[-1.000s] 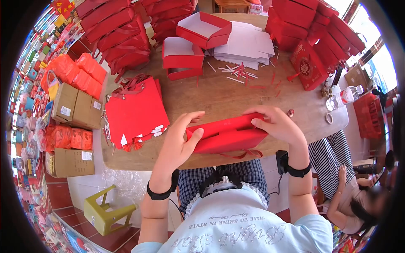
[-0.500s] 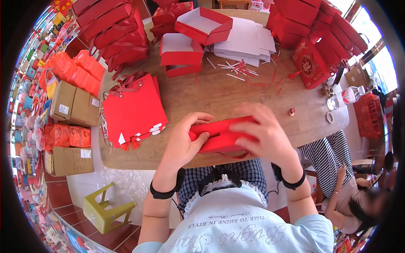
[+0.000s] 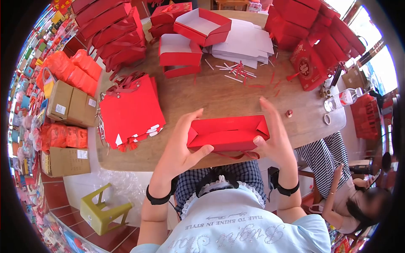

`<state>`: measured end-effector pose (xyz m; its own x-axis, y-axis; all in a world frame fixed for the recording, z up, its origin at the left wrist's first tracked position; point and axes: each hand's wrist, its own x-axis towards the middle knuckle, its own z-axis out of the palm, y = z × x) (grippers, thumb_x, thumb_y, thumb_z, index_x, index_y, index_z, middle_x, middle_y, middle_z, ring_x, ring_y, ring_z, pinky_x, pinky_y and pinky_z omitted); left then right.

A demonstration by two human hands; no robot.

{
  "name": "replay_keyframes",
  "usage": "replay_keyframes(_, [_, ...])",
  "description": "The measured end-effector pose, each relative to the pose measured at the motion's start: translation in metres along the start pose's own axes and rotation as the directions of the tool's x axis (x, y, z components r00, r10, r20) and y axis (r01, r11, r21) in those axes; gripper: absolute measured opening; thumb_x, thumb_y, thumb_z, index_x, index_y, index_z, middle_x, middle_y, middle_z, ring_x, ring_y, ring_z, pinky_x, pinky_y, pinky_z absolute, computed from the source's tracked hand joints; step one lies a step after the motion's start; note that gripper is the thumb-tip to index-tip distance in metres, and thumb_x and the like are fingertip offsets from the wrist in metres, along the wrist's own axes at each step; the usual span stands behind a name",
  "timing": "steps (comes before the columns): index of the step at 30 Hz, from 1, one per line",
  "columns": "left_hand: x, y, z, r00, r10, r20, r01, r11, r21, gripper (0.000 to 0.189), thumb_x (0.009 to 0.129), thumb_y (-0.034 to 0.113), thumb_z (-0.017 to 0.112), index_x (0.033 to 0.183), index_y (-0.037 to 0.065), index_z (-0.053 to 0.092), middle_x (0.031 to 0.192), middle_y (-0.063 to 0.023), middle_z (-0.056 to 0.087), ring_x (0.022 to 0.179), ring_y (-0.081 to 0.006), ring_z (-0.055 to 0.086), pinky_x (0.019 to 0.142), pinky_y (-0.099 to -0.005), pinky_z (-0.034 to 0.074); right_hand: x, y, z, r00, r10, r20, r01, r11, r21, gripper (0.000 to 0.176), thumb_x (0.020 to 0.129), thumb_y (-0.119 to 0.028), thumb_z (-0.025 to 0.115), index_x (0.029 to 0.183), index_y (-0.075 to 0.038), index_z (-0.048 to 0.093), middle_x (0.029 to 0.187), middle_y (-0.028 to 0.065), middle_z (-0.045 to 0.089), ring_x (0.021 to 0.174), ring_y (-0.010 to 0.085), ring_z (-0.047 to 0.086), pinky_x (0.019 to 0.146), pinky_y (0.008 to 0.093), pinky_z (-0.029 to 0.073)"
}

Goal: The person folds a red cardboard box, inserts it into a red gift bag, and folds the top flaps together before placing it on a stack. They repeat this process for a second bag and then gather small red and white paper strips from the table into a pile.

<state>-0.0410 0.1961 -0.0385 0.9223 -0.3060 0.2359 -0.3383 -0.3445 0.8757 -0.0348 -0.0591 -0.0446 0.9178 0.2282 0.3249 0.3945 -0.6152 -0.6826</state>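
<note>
A red paper gift bag (image 3: 230, 130) is spread into a box shape over the near table edge, its upper side facing me with folded creases at both ends. A dark red ribbon handle (image 3: 239, 155) hangs at its near side. My left hand (image 3: 181, 145) cups the left end, thumb along the near edge and fingers reaching past the far side. Around the right end is my right hand (image 3: 274, 141), thumb at the near corner and fingers stretched away. To the left lies a stack of flat red gift bags (image 3: 131, 109) with ribbon handles and white tabs.
Open red boxes (image 3: 180, 57) and flat white card sheets (image 3: 244, 42) lie at the back. White and red strips (image 3: 237, 69) are scattered nearby. Finished-looking red bags (image 3: 310, 65) and a plastic bottle (image 3: 344, 99) stand right. A green stool (image 3: 103, 213) is on the floor; a seated person (image 3: 346, 198) is at right.
My right hand has moved from over the bag's top to its right end. The bag has widened, and my left hand has spread at its left end.
</note>
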Motion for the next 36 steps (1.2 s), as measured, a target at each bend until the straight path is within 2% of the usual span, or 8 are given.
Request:
replay_keyframes(3, [-0.001,-0.016,0.02,0.991,0.017,-0.134,-0.019,1.0,-0.019,0.071,0.073,0.027,0.07,0.13,0.001,0.036,0.121,-0.0129,0.044,0.114,-0.0223,0.043,0.097,-0.0331,0.032,-0.005,0.008,0.015,0.981,0.062,0.183,-0.156,0.81,0.565,0.085,0.073,-0.038,0.069,0.136,-0.002,0.025,0.14,0.0167,0.03,0.13,0.0284,0.028,0.104,0.0379,0.024])
replay_keyframes(10, [0.001,-0.009,0.019,0.907,-0.088,-0.411,-0.036,0.958,-0.284,0.081,0.076,0.038,0.068,0.136,0.003,0.026,0.133,-0.0129,0.033,0.125,-0.0222,0.032,0.102,-0.0345,0.027,-0.002,0.021,0.014,0.987,0.147,-0.058,-0.054,0.659,0.75,0.079,0.08,-0.033,0.059,0.14,-0.002,0.017,0.144,0.0155,0.021,0.135,0.025,0.017,0.107,0.0336,0.012])
replay_keyframes(18, [-0.004,-0.04,0.01,0.967,-0.17,-0.191,0.036,0.83,-0.556,0.095,0.07,0.041,0.073,0.14,0.009,0.017,0.134,-0.0136,0.03,0.126,-0.0249,0.031,0.103,-0.0373,0.026,-0.012,0.046,0.026,0.982,0.183,-0.05,-0.074,0.612,0.788,0.096,0.077,-0.069,0.044,0.141,-0.005,0.012,0.146,0.0158,0.016,0.135,0.024,0.014,0.108,0.037,0.014])
replay_keyframes(20, [-0.003,-0.042,0.023,0.976,-0.136,-0.171,0.024,0.845,-0.535,0.094,0.07,0.033,0.073,0.14,0.008,0.015,0.135,-0.0139,0.03,0.126,-0.0246,0.03,0.103,-0.0373,0.026,-0.016,0.045,0.032,0.956,0.239,0.17,-0.283,0.596,0.751,0.077,0.085,-0.027,0.055,0.142,-0.006,0.008,0.144,0.012,0.02,0.135,0.0211,0.015,0.108,0.0335,0.013])
replay_keyframes(26, [-0.01,-0.025,0.013,0.995,-0.101,0.005,0.093,0.898,-0.43,0.088,0.072,0.007,0.068,0.14,0.008,0.012,0.138,-0.0133,0.028,0.128,-0.0239,0.029,0.102,-0.0382,0.029,-0.02,0.019,0.02,0.988,0.153,0.025,-0.094,0.46,0.883,0.081,0.073,-0.009,0.069,0.138,-0.002,0.021,0.134,0.0113,0.037,0.123,0.0194,0.038,0.102,0.0323,0.03])
replay_keyframes(30, [-0.015,-0.019,0.003,0.964,-0.113,-0.242,-0.005,0.898,-0.439,0.085,0.076,0.018,0.068,0.14,0.009,0.013,0.137,-0.0139,0.03,0.126,-0.0264,0.034,0.101,-0.0433,0.032,-0.025,-0.01,0.008,0.978,-0.005,-0.207,0.129,0.796,0.592,0.062,0.07,-0.007,0.072,0.123,-0.005,0.042,0.126,0.0101,0.046,0.113,0.0227,0.048,0.102,0.0369,0.03])
replay_keyframes(32, [-0.026,-0.021,-0.001,0.974,-0.225,0.026,0.072,0.2,-0.977,0.085,0.078,0.034,0.066,0.14,0.01,0.014,0.136,-0.0151,0.031,0.123,-0.0293,0.038,0.098,-0.0481,0.036,-0.019,-0.024,0.003,0.767,-0.61,-0.199,0.583,0.792,-0.18,0.049,0.069,-0.01,0.072,0.113,-0.016,0.052,0.121,0.0026,0.051,0.11,0.0214,0.051,0.102,0.0391,0.028])
replay_keyframes(36, [-0.031,-0.012,0.021,0.943,-0.323,-0.075,0.071,0.416,-0.907,0.076,0.08,0.04,0.063,0.136,0.007,0.022,0.132,-0.013,0.039,0.12,-0.0245,0.043,0.093,-0.0411,0.043,-0.026,-0.042,0.032,0.649,-0.761,0.027,0.704,0.586,-0.402,0.039,0.072,-0.024,0.066,0.109,-0.029,0.054,0.119,-0.0087,0.052,0.108,0.0155,0.052,0.101,0.0388,0.028])
